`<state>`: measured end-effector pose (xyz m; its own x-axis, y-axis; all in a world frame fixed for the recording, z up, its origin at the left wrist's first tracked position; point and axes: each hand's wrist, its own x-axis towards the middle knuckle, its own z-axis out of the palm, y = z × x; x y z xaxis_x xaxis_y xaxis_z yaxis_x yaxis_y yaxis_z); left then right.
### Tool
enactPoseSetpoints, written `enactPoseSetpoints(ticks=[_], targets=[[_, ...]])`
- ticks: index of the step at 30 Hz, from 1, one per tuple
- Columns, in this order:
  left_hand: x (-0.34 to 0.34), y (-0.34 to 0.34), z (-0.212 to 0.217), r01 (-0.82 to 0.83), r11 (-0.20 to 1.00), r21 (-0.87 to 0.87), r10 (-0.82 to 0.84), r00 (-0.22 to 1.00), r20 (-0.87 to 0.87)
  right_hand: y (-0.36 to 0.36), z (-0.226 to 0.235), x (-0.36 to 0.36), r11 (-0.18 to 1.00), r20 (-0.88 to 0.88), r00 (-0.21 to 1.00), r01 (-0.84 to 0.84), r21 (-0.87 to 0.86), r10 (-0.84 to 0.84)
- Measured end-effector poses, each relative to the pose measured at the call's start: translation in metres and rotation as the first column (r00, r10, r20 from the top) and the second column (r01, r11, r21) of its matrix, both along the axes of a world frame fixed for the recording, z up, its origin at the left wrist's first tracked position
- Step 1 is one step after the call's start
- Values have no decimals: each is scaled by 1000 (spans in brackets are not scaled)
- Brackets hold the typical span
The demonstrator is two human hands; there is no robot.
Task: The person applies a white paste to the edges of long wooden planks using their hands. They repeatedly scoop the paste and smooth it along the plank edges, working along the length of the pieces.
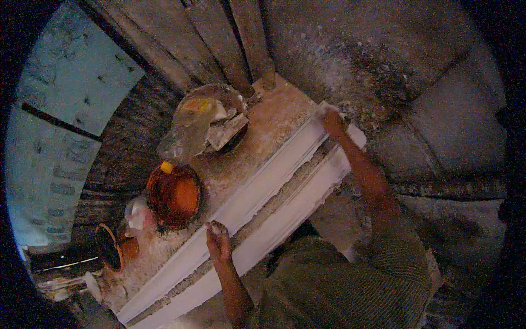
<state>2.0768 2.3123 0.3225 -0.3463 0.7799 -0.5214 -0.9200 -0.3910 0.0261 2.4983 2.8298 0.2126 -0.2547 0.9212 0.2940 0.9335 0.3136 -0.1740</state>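
The shirt (pixel 345 285) is cropped, the right hand (pixel 334 123) blurred.

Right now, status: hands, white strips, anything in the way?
Left hand over white strips; right hand at their far end; orange container beside them, apparently clear.

Dark olive shirt (pixel 339 279) (finely ribbed), short sleeve (pixel 397 236), bare hands (pixel 219 244)
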Motion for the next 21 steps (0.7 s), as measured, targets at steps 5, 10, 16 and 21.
enactPoseSetpoints(ticks=[5, 10, 16, 21], targets=[[16, -6, -26, 97, 993, -69, -112, 952, -286, 114, -38, 75, 984, 238, 969, -108, 140, 72], [8, -13, -38, -7, 964, -266, -109, 902, -418, 127, -72, 53, 915, 676, 732, -322, 243, 78], [-9, -39, -20, -102, 980, -169, 72, 982, -175, 86, -43, -7, 988, 287, 948, -150, 30, 135], [-40, -108, -41, -80, 954, -289, -51, 906, -419, -14, -11, -91, 967, 238, 939, -223, -119, 246]])
